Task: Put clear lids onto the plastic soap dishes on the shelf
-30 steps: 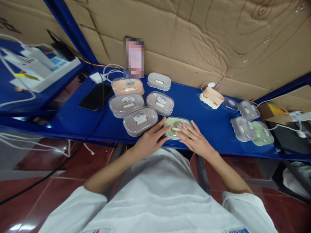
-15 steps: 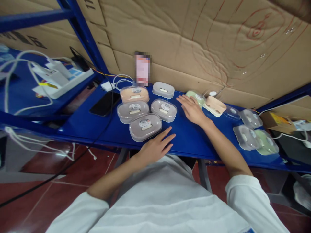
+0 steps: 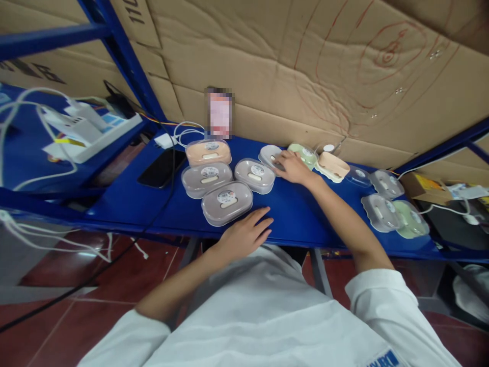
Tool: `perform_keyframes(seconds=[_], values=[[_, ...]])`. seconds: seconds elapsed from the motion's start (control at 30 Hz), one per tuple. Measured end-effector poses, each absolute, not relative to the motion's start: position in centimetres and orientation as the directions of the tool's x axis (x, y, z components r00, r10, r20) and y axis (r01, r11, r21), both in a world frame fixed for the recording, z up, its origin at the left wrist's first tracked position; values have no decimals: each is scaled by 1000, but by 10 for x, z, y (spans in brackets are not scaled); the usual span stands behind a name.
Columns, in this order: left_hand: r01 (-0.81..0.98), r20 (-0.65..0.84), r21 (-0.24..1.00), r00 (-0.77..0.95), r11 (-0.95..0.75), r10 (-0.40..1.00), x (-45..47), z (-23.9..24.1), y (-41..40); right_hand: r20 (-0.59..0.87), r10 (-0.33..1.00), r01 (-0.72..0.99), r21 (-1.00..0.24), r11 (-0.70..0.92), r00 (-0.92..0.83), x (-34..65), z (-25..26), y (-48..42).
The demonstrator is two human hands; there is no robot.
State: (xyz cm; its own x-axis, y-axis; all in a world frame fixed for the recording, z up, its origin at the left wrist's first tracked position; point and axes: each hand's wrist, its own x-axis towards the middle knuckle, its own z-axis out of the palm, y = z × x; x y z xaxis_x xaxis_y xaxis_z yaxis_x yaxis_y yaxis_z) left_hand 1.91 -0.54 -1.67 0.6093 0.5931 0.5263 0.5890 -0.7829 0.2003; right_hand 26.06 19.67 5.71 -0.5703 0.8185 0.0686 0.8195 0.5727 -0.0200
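My right hand [image 3: 292,167] reaches to the back of the blue shelf [image 3: 305,211] and its fingers close on a grey lidded soap box [image 3: 268,153]. Right beside that hand stands a green lidded soap box [image 3: 304,154]. My left hand [image 3: 244,235] lies flat and open on the shelf's front edge, just right of the nearest grey box [image 3: 226,202]. More closed boxes sit to the left: a peach box [image 3: 208,151], a grey box [image 3: 207,178] and another grey box [image 3: 254,175].
An open beige soap tray [image 3: 333,165] and clear lids [image 3: 387,182] lie to the right, with a grey lid [image 3: 379,211] and a green tray [image 3: 411,219]. A black phone [image 3: 162,166], a standing phone [image 3: 219,113], white cables and a power strip [image 3: 91,127] are at the left. Cardboard lines the back.
My right hand carried the green box from the front edge to the back of the shelf, let it go, then shifted left onto the grey box. My left hand stayed at the front edge.
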Motion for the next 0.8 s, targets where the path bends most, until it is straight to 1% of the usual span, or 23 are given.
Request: perform_keyframes(seconds=[0.13,0.2,0.3,0.37,0.43,0.5,0.6,0.63,0.7,0.8], values=[[589,530,188,613,-786,586,20,-16,-6,76,826,826,-37,562,-558,308,57,133],[586,521,197,616,-786,591,20,-15,-6,114,835,832,-82,548,-539,328,56,100],[580,500,213,627,-786,598,20,-14,-6,180,839,818,-192,542,-513,348,53,64],[570,488,205,645,-795,588,21,-13,-5,223,833,807,-217,549,-506,354,51,54],[564,478,182,665,-805,574,21,-14,-5,277,814,808,-169,564,-510,352,50,58],[572,474,157,672,-805,570,22,-14,-4,317,787,815,-67,575,-529,346,49,72],[602,484,146,649,-785,587,24,-15,-5,354,776,841,63,537,-522,332,48,93],[610,489,148,639,-778,594,24,-15,-5,365,776,847,75,526,-514,327,48,97],[621,500,159,620,-768,605,24,-15,-5,371,767,834,44,550,-524,316,47,96],[623,517,192,592,-758,618,24,-17,-6,326,717,749,-36,661,-617,295,45,85]])
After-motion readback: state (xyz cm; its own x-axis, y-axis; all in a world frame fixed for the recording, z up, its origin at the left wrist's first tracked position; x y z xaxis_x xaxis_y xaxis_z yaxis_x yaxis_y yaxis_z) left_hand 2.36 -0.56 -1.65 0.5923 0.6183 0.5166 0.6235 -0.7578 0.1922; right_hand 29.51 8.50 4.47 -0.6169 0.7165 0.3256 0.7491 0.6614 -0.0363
